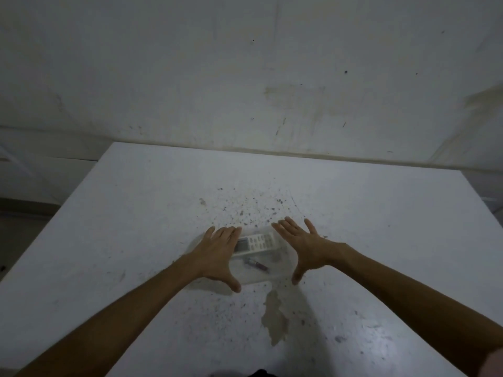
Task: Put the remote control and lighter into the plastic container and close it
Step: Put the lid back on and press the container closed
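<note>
A clear plastic container (281, 270) sits on the white table, near its middle. Inside it lies a white remote control (257, 242), and in front of that a small dark lighter (255, 264). A clear lid seems to cover the container, though I cannot tell whether it is pressed down. My left hand (217, 254) lies flat over the container's left part, fingers spread. My right hand (302, 247) hovers flat at its right edge, fingers apart, thumb pointing down toward the front rim. Neither hand holds anything.
The white table (109, 240) is speckled with dark spots behind the container and has a patch of chipped paint (276, 319) in front of it. A stained white wall (245, 77) rises behind the table's far edge. Floor shows at the left.
</note>
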